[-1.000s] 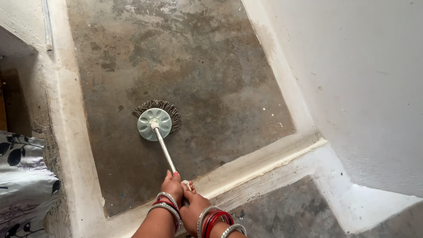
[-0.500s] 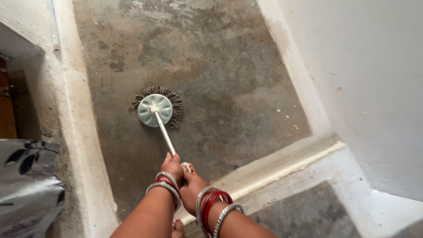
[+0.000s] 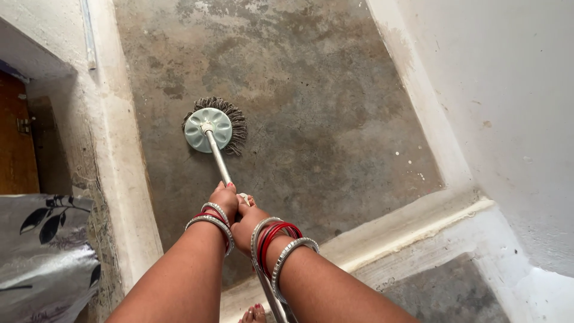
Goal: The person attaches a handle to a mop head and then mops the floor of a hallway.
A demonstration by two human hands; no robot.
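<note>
**Mop held two-handed on concrete landing**

Mop handle (image 3: 218, 160), a thin metal pole, is gripped by both hands close together near mid-shaft. Left hand (image 3: 224, 198) is clenched around the pole, sitting further down toward the head, red-painted nails showing. Right hand (image 3: 250, 220) is wrapped on the pole just behind it, the two hands touching. Both wrists carry silver and red bangles (image 3: 276, 248).

Pole runs up and left from the grip to the mop head (image 3: 208, 128): a pale green round disc with grey-brown string fringe spread flat against the floor (image 3: 311, 107). Floor is bare grey concrete, blotchy, with dark patches.

Head lies near the white-painted kerb (image 3: 122, 155) on the left, well apart from the white wall (image 3: 496, 90) on the right. A white step edge (image 3: 412, 224) crosses below the hands. Toes (image 3: 254, 313) with red nails show at the bottom edge. Floral grey cloth (image 3: 45, 251) lower left; brown wooden door (image 3: 15, 137) beyond it.
</note>
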